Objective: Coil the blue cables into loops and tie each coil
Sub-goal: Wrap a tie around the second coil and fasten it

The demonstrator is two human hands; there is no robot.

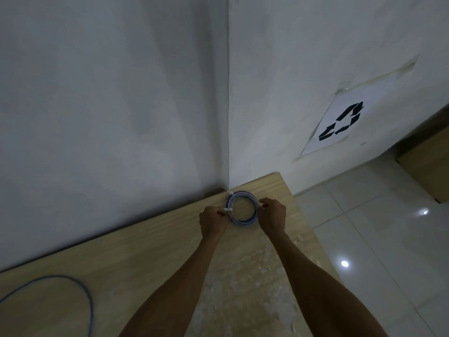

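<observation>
Head view: a coiled blue cable (242, 208) lies flat on the wooden table (150, 259), close to the far corner where the two white walls meet. A white tie (228, 210) wraps the coil at its nine o'clock edge, and another white strip (229, 192) shows at about eleven o'clock. The left hand (213, 221) pinches at the nine o'clock tie with curled fingers. The right hand (273, 215) is closed at the coil's three o'clock edge, its fingertips nipping something small and pale; what it is I cannot tell. A second blue cable (80, 288), loose, curves across the table at seven o'clock. A recycling sign (340, 122) hangs on the wall at two o'clock, above a tiled floor (379, 229).
</observation>
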